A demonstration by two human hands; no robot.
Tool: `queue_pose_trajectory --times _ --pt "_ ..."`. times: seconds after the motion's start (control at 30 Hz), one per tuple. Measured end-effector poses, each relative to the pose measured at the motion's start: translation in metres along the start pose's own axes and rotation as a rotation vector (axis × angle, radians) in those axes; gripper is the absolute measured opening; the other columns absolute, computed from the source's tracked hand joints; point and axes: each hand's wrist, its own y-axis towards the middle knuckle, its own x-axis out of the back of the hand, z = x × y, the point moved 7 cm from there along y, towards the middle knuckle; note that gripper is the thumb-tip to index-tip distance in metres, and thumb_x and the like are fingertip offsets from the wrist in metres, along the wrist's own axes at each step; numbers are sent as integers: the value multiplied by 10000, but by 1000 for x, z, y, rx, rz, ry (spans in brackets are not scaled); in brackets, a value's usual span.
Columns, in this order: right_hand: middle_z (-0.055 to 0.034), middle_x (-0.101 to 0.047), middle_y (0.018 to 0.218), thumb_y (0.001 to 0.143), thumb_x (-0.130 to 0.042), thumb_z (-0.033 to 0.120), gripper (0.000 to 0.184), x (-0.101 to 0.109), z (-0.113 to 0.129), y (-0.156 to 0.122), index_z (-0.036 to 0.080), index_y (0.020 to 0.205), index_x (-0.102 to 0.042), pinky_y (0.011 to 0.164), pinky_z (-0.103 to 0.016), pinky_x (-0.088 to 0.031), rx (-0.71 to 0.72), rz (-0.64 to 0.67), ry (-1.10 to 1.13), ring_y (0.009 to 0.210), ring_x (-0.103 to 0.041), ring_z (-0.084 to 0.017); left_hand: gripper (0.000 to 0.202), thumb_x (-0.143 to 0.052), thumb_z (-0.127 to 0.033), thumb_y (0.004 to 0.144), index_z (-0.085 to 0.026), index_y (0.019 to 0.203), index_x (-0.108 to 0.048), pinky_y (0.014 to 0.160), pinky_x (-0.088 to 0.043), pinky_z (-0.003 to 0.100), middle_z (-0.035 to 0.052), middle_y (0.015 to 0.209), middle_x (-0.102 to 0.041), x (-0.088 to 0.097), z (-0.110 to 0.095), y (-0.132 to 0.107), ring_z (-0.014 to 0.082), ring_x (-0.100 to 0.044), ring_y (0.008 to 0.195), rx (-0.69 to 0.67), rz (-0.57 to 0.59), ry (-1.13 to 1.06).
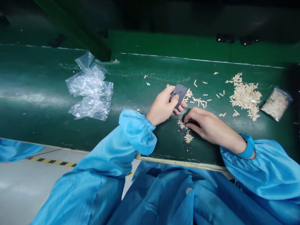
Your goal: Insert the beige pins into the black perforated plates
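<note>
My left hand (pixel 162 105) is closed around a thin dark grey plate (pixel 180 91) with small holes, thumb across its face. To the right and slightly nearer me, my right hand (pixel 203 124) has thumb and fingertips pinched together just above the mat. Whatever sits between those fingertips is too small or hidden to make out. Beside the fingertips lies a little heap of pale strips (pixel 188 137) mixed with tiny black pieces (pixel 187 147). More loose pale strips (pixel 201 102) are scattered just beyond my hands.
Clear plastic bags (pixel 90 86) lie piled at the left. Over on the right are a large heap of pale pieces (pixel 246 97) and a filled clear bag (pixel 277 103). A green post (pixel 93 40) rises at the back; the table edge (pixel 187 163) runs close to my body.
</note>
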Motion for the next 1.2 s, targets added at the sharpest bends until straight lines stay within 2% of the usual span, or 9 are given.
queue_pose_trajectory --times 0.13,0.33,0.4,0.6,0.77,0.87,0.97,1.13,1.2 --pt "-29 -630 911 979 -609 229 25 7 -4 0 209 964 -609 694 -291 -455 -62 -14 93 772 -578 -156 213 -480 -218 981 -180 1186 -521 544 -497 211 41 919 -734 -1 -5 -1 88 -628 617 -45 34 103" --pt "66 -494 589 954 -656 331 117 10 -18 -1 216 949 -635 490 -248 -338 -199 -69 369 523 -441 -104 348 -725 -300 830 -183 1139 -617 818 -515 303 33 1055 -709 -5 -17 -11 179 -647 932 -119 155 506" --pt "52 -545 633 942 -668 331 124 12 -20 -1 210 946 -640 500 -247 -356 -194 -132 406 539 -462 -100 384 -761 -315 795 -187 1128 -618 803 -506 306 20 1012 -708 -7 -13 -12 185 -645 913 -73 212 511" --pt "-36 -742 864 913 -704 303 179 10 -22 -1 193 1040 -644 675 -286 -518 -213 -184 562 746 -685 -158 246 -739 -270 795 -195 992 -612 715 -440 293 -2 918 -668 -5 -9 -12 174 -612 836 -53 165 674" --pt "-21 -706 755 883 -743 347 185 15 -28 -3 177 949 -712 596 -262 -479 -293 -207 622 650 -623 -129 268 -770 -261 763 -195 959 -600 638 -444 259 -7 873 -708 -10 -6 -17 146 -637 746 59 356 594" --pt "-1 -650 660 868 -759 400 228 17 -30 -3 174 893 -742 505 -248 -406 -328 -196 632 557 -534 -106 183 -712 -293 842 -179 911 -587 544 -434 230 0 808 -731 -13 -4 -21 97 -602 578 192 463 433" --pt "-16 -659 705 856 -774 436 263 22 -29 -2 173 864 -768 485 -249 -378 -299 -233 594 549 -492 -95 155 -663 -302 891 -166 878 -591 481 -413 219 28 798 -740 -10 -4 -19 69 -534 493 247 398 318" --pt "-16 -647 732 852 -790 435 246 27 -30 -3 190 869 -775 482 -256 -389 -273 -310 569 547 -474 -94 278 -820 -194 708 -188 816 -564 446 -386 213 -53 657 -592 -6 0 -15 81 -523 487 183 305 351" --pt "-4 -632 692 857 -790 419 222 27 -30 -4 200 885 -771 479 -259 -398 -278 -322 565 531 -476 -99 263 -815 -211 727 -188 842 -580 450 -399 218 -51 675 -586 -3 -1 -14 83 -528 493 160 275 371"
